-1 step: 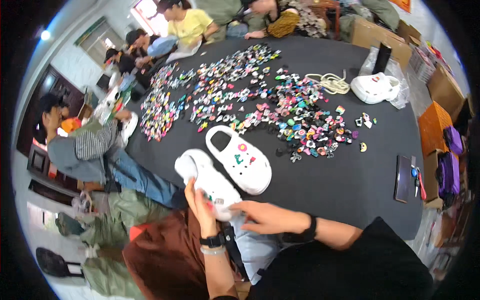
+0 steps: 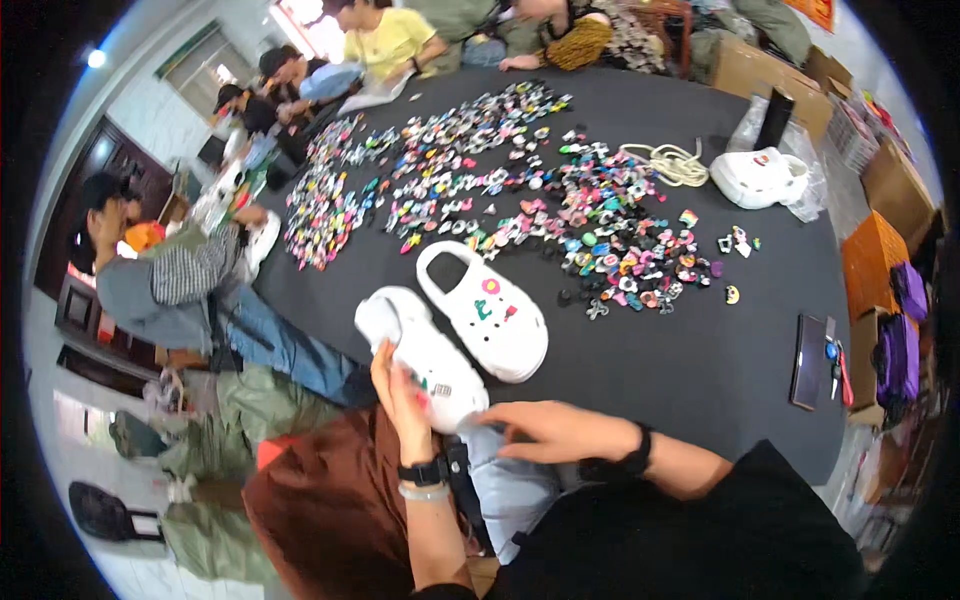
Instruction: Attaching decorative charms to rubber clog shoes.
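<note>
My left hand [image 2: 405, 408] holds a white clog [image 2: 452, 398] by its near side, above my lap at the table's edge. That clog has a few charms on its upper, and its strap end points away from me. Blur hides the red patch by my left fingers. Close to its toe is my right hand [image 2: 565, 432], with thumb and forefinger apart and nothing visible between them; I cannot tell if the fingertips touch the toe. A second white clog [image 2: 520, 345] lies on the table just beyond, with a pink flower, a green and a red charm on it.
Loose shoe charms [image 2: 610, 230] in many colours spread over the black table [image 2: 680, 400]. Farther right are a coil of cream cord [image 2: 672, 165], another white clog [image 2: 750, 182] and a black cylinder [image 2: 775, 118]. A phone [image 2: 808, 362] lies by the right edge. Other people sit around the left and far sides.
The whole view has shifted slightly. Both hands and the clogs keep nearly the same places relative to each other.
</note>
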Available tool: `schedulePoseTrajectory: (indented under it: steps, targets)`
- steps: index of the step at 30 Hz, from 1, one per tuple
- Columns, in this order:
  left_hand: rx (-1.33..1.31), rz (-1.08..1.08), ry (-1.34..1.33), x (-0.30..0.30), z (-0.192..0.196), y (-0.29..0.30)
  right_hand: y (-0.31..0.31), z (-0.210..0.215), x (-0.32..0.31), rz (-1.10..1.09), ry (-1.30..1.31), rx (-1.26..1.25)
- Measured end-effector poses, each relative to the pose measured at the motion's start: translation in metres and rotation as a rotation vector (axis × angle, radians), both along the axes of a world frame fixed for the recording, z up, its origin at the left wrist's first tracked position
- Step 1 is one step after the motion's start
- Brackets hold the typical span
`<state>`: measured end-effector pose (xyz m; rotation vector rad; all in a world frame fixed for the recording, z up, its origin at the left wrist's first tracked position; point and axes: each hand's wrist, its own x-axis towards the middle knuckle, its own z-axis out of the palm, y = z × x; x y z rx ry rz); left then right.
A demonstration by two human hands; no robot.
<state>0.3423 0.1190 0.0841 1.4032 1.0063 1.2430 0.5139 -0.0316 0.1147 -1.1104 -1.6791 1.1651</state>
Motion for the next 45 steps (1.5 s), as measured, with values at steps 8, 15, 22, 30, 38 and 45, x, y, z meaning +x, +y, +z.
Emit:
schedulePoseTrajectory:
  steps: [8, 15, 22, 30, 38, 45]
  targets:
    - [0.08, -0.005, -0.052, 0.001, 0.022, 0.002, -0.037, 0.005, 0.103, -0.258, 0.161, -0.217]
    - [0.269, 0.124, 0.497, -0.016, -0.003, -0.037, -0.027, -0.026, 0.151, -0.669, 0.149, -0.27]
    - [0.263, 0.182, 0.613, -0.004, -0.017, -0.041, -0.006, -0.057, 0.14, -0.646, -0.288, -0.135]
    - [0.3, 0.255, 0.662, 0.019, -0.008, -0.046, 0.023, -0.06, 0.139, -0.808, -0.569, -0.2]
    - [0.346, 0.2, 0.659, 0.009, -0.02, -0.047, 0.016, -0.063, 0.148, -0.806, -0.283, -0.184]
    - [0.318, 0.25, 0.556, 0.02, -0.024, -0.039, 0.014, -0.059, 0.149, -0.724, -0.433, -0.122]
